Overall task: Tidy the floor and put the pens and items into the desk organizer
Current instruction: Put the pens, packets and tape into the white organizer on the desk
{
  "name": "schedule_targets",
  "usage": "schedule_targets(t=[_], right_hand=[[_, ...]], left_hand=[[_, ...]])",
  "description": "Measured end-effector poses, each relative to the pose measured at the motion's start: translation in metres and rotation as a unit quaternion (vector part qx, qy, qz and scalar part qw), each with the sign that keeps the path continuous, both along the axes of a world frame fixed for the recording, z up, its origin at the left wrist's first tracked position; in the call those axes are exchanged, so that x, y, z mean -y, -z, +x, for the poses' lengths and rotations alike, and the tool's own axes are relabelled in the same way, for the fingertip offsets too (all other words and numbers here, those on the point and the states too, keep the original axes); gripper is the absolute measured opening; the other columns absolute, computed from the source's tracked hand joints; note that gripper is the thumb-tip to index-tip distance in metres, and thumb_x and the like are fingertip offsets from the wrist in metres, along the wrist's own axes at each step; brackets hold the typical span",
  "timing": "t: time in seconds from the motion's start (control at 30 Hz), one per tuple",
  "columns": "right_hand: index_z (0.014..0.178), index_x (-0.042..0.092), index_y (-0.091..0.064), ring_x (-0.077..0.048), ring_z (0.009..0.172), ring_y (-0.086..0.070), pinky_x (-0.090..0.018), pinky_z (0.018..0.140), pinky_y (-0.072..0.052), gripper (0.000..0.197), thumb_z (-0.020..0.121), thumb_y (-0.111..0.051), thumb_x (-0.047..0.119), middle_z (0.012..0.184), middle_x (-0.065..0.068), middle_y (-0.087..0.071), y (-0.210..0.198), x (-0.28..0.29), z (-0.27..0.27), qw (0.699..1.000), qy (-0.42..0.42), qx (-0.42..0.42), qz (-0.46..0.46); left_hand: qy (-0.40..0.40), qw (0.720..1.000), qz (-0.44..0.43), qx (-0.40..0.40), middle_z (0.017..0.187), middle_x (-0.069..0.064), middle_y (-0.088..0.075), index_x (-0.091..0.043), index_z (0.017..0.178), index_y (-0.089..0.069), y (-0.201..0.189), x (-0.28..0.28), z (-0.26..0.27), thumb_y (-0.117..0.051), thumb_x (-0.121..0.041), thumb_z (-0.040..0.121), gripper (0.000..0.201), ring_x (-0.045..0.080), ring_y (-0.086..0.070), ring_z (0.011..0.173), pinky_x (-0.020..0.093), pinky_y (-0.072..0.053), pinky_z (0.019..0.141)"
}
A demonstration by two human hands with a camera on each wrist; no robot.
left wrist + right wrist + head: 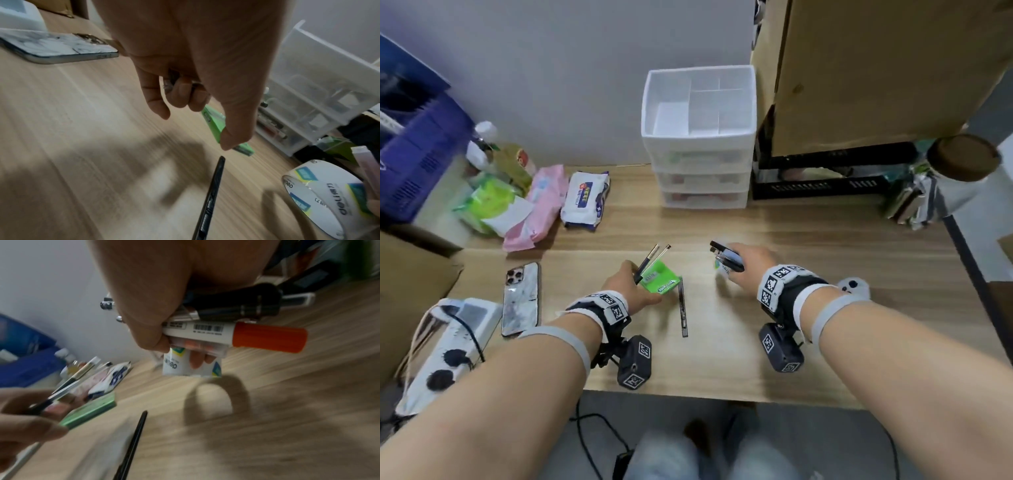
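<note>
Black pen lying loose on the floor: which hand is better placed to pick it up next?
Probably the left hand: the black pen lies right beside it, and the right hand is farther off, full of markers and tape.

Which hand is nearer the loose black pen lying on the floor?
Left. The left hand grips a green pack right beside the black pen; the right hand, holding markers and tape, is farther off.
</note>
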State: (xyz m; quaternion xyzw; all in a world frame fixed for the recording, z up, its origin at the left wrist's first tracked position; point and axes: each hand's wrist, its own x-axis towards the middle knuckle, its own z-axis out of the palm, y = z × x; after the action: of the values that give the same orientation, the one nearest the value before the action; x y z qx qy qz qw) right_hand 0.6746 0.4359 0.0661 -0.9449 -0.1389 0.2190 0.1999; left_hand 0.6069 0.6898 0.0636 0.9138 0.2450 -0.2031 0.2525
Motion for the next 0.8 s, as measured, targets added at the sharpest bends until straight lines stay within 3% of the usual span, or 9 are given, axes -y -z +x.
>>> schedule_targets(t=[0.13, 0.23, 0.33, 0.4, 0.5, 0.57, 0.63, 0.73, 0.8], right_hand=[[0.111, 0.029, -0.058, -0.027, 0.084, -0.064, -0.029, 0.072, -0.050, 0.032, 0.084, -0.057, 0.045, 0.098, 0.001, -0.067, 0.015, -0.024, 0.007, 0.994, -0.082, -0.049, -0.059], [0.104, 0.023, -0.062, -0.025, 0.075, -0.063, -0.028, 0.065, -0.047, 0.026, 0.083, -0.056, 0.038, 0.079, -0.001, -0.065, 0.019, -0.036, 0.012, 0.987, -0.100, -0.113, -0.051], [0.078, 0.020, -0.058, -0.020, 0.053, -0.064, -0.027, 0.058, -0.051, 0.015, 0.080, -0.057, 0.035, 0.052, -0.001, -0.064, 0.018, -0.042, 0.020, 0.986, 0.005, -0.165, 0.006], [0.068, 0.020, -0.051, -0.022, 0.057, -0.060, -0.025, 0.052, -0.044, 0.021, 0.082, -0.060, 0.033, 0.054, 0.000, -0.060, 0.015, -0.044, 0.027, 0.987, 0.073, -0.143, 0.007], [0.071, 0.021, -0.048, -0.025, 0.067, -0.057, -0.026, 0.054, -0.042, 0.021, 0.082, -0.062, 0.031, 0.064, 0.000, -0.055, 0.016, -0.048, 0.040, 0.978, 0.184, -0.095, 0.013], [0.081, 0.016, -0.052, -0.029, 0.070, -0.061, -0.032, 0.064, -0.050, 0.015, 0.082, -0.063, 0.027, 0.068, -0.003, -0.055, 0.020, -0.043, 0.048, 0.960, 0.271, -0.073, 0.020], [0.093, 0.012, -0.057, -0.030, 0.070, -0.060, -0.034, 0.068, -0.051, 0.019, 0.085, -0.062, 0.028, 0.070, -0.005, -0.055, 0.023, -0.032, 0.050, 0.937, 0.338, -0.087, 0.013], [0.083, 0.023, -0.053, -0.028, 0.067, -0.056, -0.030, 0.064, -0.044, 0.024, 0.092, -0.051, 0.044, 0.067, -0.005, -0.053, 0.030, -0.020, 0.040, 0.935, 0.309, -0.157, -0.071], [0.085, 0.020, -0.055, -0.026, 0.066, -0.059, -0.030, 0.065, -0.046, 0.032, 0.087, -0.052, 0.052, 0.068, -0.006, -0.058, 0.039, -0.019, 0.035, 0.936, 0.278, -0.185, -0.110]], left_hand=[[0.014, 0.999, -0.007, -0.044, 0.101, 0.003, -0.060, -0.018, 0.123, -0.046, 0.021, -0.008, 0.002, -0.084, -0.035, 0.064, 0.072, 0.025, -0.057, 0.086, 0.026, -0.042, 0.073], [0.041, 0.997, -0.022, -0.063, 0.102, 0.005, -0.063, -0.019, 0.123, -0.043, 0.036, -0.020, 0.008, -0.084, -0.029, 0.065, 0.072, 0.025, -0.058, 0.084, 0.026, -0.043, 0.072], [0.068, 0.992, -0.045, -0.099, 0.099, 0.003, -0.061, -0.019, 0.122, -0.040, 0.050, -0.034, 0.019, -0.085, -0.032, 0.067, 0.073, 0.025, -0.059, 0.084, 0.029, -0.045, 0.072], [0.059, 0.991, -0.062, -0.101, 0.100, 0.007, -0.063, -0.017, 0.118, -0.041, 0.055, -0.041, 0.028, -0.079, -0.038, 0.074, 0.062, 0.026, -0.059, 0.081, 0.031, -0.046, 0.071], [0.063, 0.995, -0.050, -0.059, 0.106, 0.018, -0.066, -0.013, 0.108, -0.050, 0.057, -0.052, 0.048, -0.060, -0.033, 0.091, 0.028, 0.032, -0.060, 0.084, 0.031, -0.042, 0.071], [0.093, 0.994, -0.028, -0.046, 0.109, 0.018, -0.066, -0.012, 0.104, -0.055, 0.056, -0.059, 0.063, -0.052, -0.028, 0.094, 0.020, 0.035, -0.060, 0.093, 0.032, -0.042, 0.076], [0.125, 0.991, -0.010, -0.040, 0.107, 0.015, -0.067, -0.014, 0.100, -0.058, 0.054, -0.064, 0.075, -0.053, -0.027, 0.093, 0.016, 0.031, -0.057, 0.088, 0.030, -0.040, 0.074], [0.179, 0.983, 0.000, -0.049, 0.099, 0.009, -0.068, -0.017, 0.096, -0.063, 0.056, -0.067, 0.088, -0.058, -0.026, 0.089, 0.012, 0.026, -0.054, 0.083, 0.027, -0.039, 0.071], [0.204, 0.977, -0.010, -0.068, 0.091, 0.003, -0.065, -0.020, 0.094, -0.066, 0.058, -0.066, 0.090, -0.064, -0.026, 0.085, 0.012, 0.023, -0.055, 0.082, 0.026, -0.041, 0.070]])
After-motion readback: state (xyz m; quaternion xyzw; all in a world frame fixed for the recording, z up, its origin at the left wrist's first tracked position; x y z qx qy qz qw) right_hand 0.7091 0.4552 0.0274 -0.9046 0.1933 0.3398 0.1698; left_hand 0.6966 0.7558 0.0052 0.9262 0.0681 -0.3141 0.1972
